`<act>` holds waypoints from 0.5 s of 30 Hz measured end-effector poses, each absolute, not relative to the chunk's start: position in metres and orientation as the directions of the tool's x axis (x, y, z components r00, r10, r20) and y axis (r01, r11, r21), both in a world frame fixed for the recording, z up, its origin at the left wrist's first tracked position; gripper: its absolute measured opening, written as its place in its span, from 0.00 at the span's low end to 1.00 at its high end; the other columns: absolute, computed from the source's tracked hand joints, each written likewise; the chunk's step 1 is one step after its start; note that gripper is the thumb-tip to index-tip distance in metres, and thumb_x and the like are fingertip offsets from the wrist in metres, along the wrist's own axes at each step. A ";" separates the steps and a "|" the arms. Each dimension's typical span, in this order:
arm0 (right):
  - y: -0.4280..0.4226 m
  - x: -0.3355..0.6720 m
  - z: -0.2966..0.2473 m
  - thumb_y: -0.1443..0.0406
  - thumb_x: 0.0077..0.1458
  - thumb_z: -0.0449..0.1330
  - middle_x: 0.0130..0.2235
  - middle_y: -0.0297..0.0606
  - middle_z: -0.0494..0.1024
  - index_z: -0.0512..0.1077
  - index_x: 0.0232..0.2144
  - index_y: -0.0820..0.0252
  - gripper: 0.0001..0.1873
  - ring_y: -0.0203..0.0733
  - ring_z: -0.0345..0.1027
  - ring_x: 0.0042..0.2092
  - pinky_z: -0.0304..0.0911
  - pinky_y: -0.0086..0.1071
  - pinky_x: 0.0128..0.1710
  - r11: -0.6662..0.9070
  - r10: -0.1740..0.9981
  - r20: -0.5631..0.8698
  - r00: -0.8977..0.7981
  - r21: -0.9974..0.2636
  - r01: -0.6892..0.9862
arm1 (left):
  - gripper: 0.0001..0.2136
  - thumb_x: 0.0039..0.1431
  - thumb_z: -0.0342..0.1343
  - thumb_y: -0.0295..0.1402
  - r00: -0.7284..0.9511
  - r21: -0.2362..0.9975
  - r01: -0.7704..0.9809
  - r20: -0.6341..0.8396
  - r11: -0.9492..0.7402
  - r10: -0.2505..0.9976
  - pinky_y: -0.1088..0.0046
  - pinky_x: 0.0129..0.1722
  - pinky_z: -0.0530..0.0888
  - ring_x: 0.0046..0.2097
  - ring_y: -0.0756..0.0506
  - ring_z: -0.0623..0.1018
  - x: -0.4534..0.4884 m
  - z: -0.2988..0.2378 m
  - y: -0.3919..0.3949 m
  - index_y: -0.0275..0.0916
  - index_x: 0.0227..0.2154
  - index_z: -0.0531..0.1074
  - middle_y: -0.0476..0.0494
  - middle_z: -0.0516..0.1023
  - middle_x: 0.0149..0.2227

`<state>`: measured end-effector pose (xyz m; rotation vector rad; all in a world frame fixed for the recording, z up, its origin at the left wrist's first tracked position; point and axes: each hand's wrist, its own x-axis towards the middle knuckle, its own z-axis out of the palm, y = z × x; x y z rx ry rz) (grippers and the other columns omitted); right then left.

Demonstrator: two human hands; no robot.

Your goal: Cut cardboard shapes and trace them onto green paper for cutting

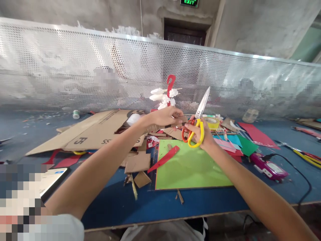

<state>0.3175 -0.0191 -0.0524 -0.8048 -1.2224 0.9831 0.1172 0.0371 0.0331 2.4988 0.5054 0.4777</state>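
Observation:
My right hand (203,134) is closed round a pair of scissors (200,112) with one yellow and one orange-red handle loop, its blades pointing up and away. My left hand (165,116), fingers curled, holds a small piece of brown cardboard (185,118) with a dark mark. The right fingertips come up to the same piece; whether they grip it too I cannot tell. Below both hands lies a bright green sheet (195,167), with a red paper strip (164,159) across its left edge. Cardboard offcuts (137,163) are stacked to the left of the sheet.
A large cardboard sheet (95,134) covers the table's left. Behind the hands stand white crafted shapes (163,97) with a curled red strip (171,80), before a perforated metal screen (140,67). Yellow tape (212,123), coloured paper (247,145), a purple corded device (269,167) and pliers (306,155) lie right.

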 end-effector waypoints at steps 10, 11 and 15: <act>-0.019 0.315 -0.053 0.61 0.39 0.74 0.28 0.24 0.69 0.63 0.36 0.51 0.26 0.35 0.70 0.27 0.69 0.31 0.25 0.392 0.920 0.384 0.083 -0.908 -0.146 | 0.05 0.62 0.55 0.34 0.819 0.419 0.395 0.242 -0.818 0.520 0.68 0.36 0.70 0.33 0.45 0.81 0.126 0.030 0.031 0.39 0.37 0.74 0.43 0.83 0.34; -0.018 0.315 -0.054 0.61 0.38 0.74 0.27 0.24 0.69 0.63 0.36 0.51 0.26 0.35 0.69 0.25 0.68 0.30 0.23 0.380 0.924 0.370 0.091 -0.912 -0.150 | 0.04 0.62 0.55 0.33 0.797 0.341 0.442 0.275 -0.829 0.538 0.67 0.35 0.69 0.34 0.45 0.80 0.127 0.030 0.030 0.39 0.35 0.74 0.42 0.82 0.34; -0.012 0.321 -0.060 0.62 0.36 0.75 0.26 0.24 0.70 0.64 0.36 0.52 0.27 0.34 0.66 0.24 0.67 0.30 0.23 0.337 0.940 0.323 0.110 -0.929 -0.153 | 0.04 0.62 0.55 0.33 0.695 0.212 0.555 0.412 -0.804 0.589 0.67 0.35 0.67 0.34 0.44 0.80 0.127 0.032 0.026 0.40 0.33 0.72 0.43 0.81 0.31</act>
